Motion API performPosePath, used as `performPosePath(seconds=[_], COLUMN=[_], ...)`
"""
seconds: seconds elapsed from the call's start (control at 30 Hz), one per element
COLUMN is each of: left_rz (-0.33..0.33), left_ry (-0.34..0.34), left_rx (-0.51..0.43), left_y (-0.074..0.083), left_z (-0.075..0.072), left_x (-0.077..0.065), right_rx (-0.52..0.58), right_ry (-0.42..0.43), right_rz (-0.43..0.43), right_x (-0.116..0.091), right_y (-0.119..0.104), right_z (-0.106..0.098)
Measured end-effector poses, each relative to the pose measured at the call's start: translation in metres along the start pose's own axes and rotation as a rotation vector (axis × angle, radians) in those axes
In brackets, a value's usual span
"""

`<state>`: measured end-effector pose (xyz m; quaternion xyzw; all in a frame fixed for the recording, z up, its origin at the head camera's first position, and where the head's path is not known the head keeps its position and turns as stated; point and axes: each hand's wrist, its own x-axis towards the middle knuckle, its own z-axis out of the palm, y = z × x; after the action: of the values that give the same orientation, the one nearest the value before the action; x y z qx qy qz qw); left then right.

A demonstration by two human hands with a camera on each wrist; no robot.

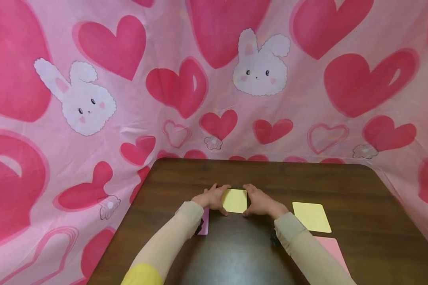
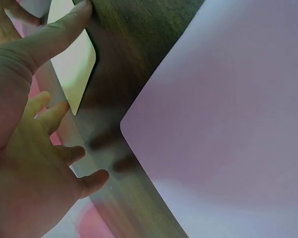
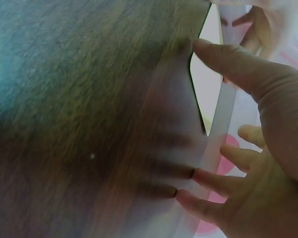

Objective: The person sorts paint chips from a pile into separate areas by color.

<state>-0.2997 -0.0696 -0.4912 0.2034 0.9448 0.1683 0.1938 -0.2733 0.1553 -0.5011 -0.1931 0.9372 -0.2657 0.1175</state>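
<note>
A pale yellow square card [image 1: 234,200] lies on the dark wooden table between both hands. At its left side is my left hand [image 1: 213,198], its thumb and index finger spread to the card's near and far left corners. My right hand [image 1: 263,202] mirrors this at the right side, fingertips right at the edge. In the left wrist view the thumb crosses over the card [image 2: 77,64], while the other fingers are spread loosely. The right wrist view has the thumb tip at the card's [image 3: 206,89] near edge. Beneath my left wrist lies a purple card [image 2: 223,114], partly hidden in the head view.
To the right of my right hand lies another yellow card [image 1: 312,217]. A pink card [image 1: 331,251] is nearer, partly covered by the right forearm. A pink cloth [image 1: 221,99] with hearts and rabbits hangs behind and beside the table [image 1: 235,253].
</note>
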Motion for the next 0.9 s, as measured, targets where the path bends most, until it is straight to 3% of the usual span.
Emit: performPosePath(seconds=[0.23, 0.47, 0.9], left_rz=[0.018, 0.060, 0.091], left_ry=[0.024, 0.054, 0.019], left_rx=[0.067, 0.132, 0.117], left_y=[0.0021, 0.0050, 0.0079], left_z=[0.0016, 0.0012, -0.0019], left_x=[0.0017, 0.0038, 0.0071], right_rx=[-0.094, -0.091, -0.083], right_ry=[-0.023, -0.036, -0.060], right_rz=[0.053, 0.067, 0.035], right_x=[0.0051, 0.0047, 0.0062], right_y=[-0.0017, -0.0003, -0.0010], right_z=[0.0038, 0.0012, -0.0007])
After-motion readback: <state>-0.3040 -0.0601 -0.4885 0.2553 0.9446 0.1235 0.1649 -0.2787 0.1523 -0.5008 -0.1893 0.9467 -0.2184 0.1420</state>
